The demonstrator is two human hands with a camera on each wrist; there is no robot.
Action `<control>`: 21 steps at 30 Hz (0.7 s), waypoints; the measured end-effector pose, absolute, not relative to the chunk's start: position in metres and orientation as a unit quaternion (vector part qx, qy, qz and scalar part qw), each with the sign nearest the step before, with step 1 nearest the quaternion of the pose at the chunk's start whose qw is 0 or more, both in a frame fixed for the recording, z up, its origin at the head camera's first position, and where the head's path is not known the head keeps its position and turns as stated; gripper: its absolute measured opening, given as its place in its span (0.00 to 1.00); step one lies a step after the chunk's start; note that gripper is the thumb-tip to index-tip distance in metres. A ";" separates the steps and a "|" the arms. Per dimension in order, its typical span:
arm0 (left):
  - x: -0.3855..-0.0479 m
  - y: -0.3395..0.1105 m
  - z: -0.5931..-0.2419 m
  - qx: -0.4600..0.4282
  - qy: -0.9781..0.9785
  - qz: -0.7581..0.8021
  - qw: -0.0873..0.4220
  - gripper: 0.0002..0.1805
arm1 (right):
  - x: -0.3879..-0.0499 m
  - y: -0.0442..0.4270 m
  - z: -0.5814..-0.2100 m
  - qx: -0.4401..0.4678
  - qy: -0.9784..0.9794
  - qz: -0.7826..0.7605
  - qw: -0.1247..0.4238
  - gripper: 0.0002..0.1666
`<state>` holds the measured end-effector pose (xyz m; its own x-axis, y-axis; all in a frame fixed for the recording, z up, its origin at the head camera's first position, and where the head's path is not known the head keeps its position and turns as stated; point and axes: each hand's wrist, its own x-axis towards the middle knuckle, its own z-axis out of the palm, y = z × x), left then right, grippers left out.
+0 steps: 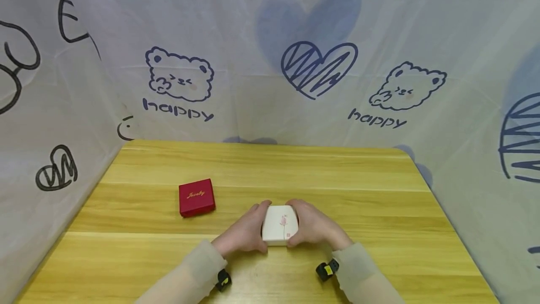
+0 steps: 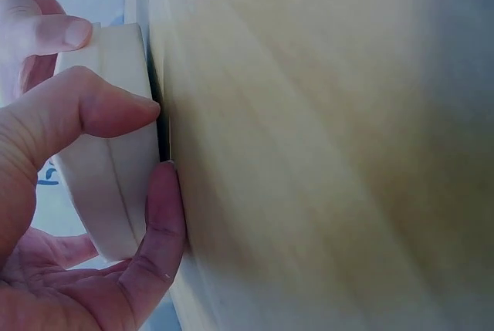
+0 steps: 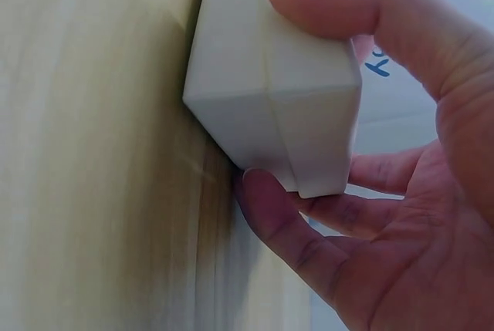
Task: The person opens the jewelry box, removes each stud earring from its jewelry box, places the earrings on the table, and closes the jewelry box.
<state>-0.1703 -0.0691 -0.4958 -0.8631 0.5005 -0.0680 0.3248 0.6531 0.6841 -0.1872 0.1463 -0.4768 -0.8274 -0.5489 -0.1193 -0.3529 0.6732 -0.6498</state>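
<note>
A small white box [image 1: 276,224] with a pink flower printed on its lid sits low at the tabletop, between both hands. My left hand [image 1: 248,229] grips its left side, thumb at the near edge and fingers toward the far side. From the right, my right hand [image 1: 314,225] holds the opposite side in the same way. In the left wrist view a seam runs along the box's side [image 2: 116,169], and a thin dark gap shows under it. The right wrist view shows the box's corner [image 3: 270,107] with fingers curled around it. The lid looks closed.
A red box [image 1: 197,198] with gold lettering lies to the left, farther back on the wooden table [image 1: 358,191]. White cloth [image 1: 244,97] with blue drawings hangs behind and beside the table. Each wrist bears a black strap device [image 1: 326,270].
</note>
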 end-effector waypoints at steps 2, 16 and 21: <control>-0.171 -0.069 -0.496 0.229 0.900 0.351 0.122 0.62 | -0.188 0.147 -0.476 -0.251 0.900 -0.321 0.156 0.50; -0.172 -0.073 -0.499 0.226 0.886 0.388 0.120 0.59 | -0.186 0.149 -0.477 -0.258 0.898 -0.329 0.134 0.51; -0.173 -0.073 -0.500 0.215 0.887 0.390 0.124 0.60 | -0.185 0.148 -0.477 -0.257 0.901 -0.325 0.127 0.53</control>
